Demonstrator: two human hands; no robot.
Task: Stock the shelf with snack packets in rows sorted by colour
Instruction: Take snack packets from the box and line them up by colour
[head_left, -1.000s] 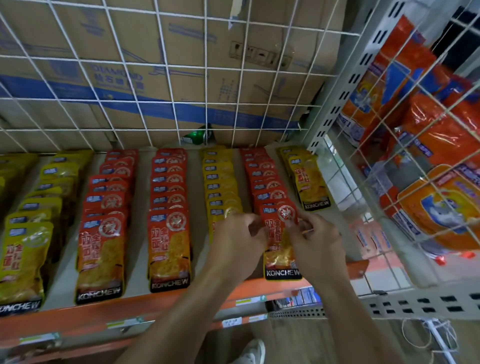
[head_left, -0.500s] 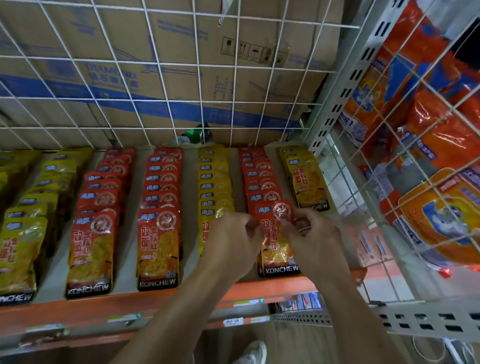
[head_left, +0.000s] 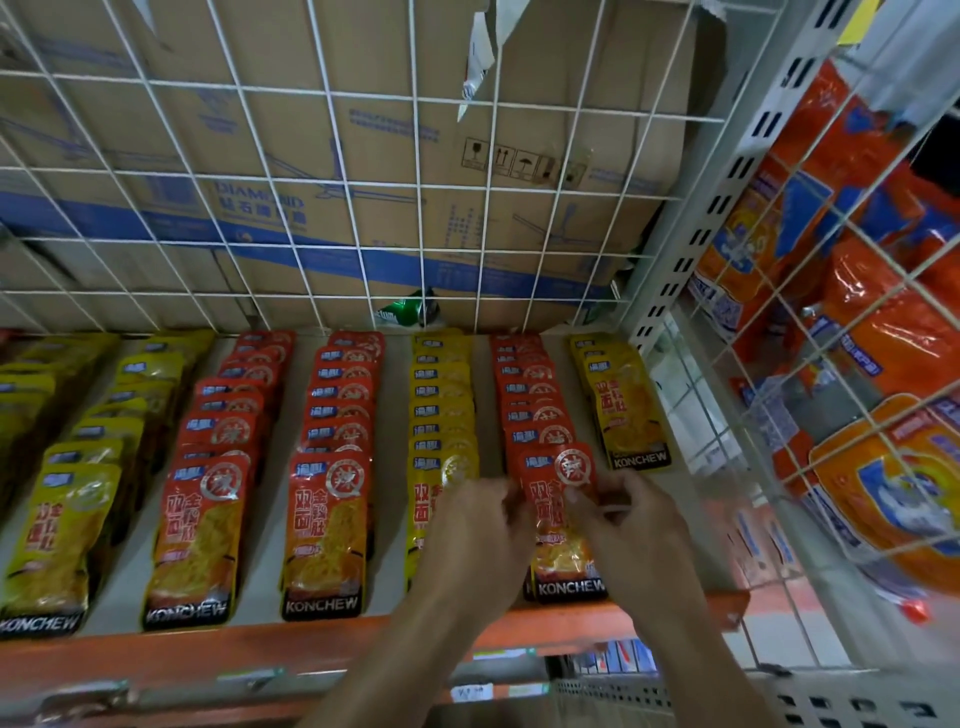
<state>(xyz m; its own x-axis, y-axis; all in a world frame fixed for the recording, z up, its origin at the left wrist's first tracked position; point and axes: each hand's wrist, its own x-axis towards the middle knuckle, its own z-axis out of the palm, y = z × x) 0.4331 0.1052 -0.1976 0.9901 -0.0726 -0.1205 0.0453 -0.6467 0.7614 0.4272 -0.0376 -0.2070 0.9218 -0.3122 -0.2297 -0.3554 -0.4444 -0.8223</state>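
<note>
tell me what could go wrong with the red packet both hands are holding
The red packet, held by the left hand and right hand, sits at the shelf lip; released carelessly, it may slide off. The left hand also lies over the front yellow packet and could nudge it askew.

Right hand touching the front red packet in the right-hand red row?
Touching. Head view: the right hand pinches the front red packet at its right edge, thumb lying on its face.
</note>
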